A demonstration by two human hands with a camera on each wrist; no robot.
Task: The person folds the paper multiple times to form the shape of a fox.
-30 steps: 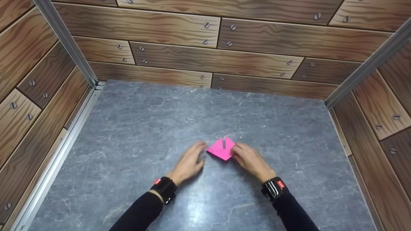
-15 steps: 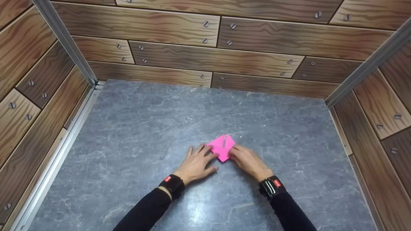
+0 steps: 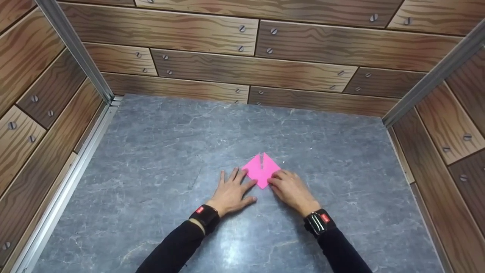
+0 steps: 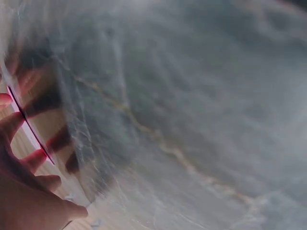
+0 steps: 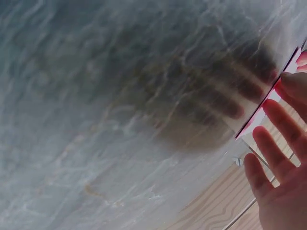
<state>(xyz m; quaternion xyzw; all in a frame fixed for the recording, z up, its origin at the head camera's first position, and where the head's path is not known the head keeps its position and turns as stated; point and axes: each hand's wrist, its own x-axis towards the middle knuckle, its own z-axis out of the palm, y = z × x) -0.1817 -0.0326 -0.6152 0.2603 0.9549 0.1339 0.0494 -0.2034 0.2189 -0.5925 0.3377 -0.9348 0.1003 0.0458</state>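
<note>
A pink sheet of folded paper (image 3: 262, 172) lies on the grey table, one corner toward me and a narrow slit at its far corner. My left hand (image 3: 230, 194) is spread flat, with two fingertips touching the paper's left edge and the thumb apart from it. On the other side, my right hand (image 3: 293, 189) pinches the lower right edge between thumb and forefinger. In the right wrist view the paper (image 5: 259, 115) appears nearly edge-on, and the other fingers (image 5: 273, 153) lie fairly straight along it. The left wrist view shows fingertips along the paper's dark edge (image 4: 31, 127).
The grey marbled table (image 3: 170, 151) is bounded by a wood-patterned back wall (image 3: 212, 64) and side walls. Metal rails (image 3: 83, 144) run along the left edge and up the corners. A bright reflection lies on the tabletop near me.
My left hand has moved right to the paper and spread its fingers against it. The paper has turned and shifted slightly away from me, with my right hand staying at its right edge.
</note>
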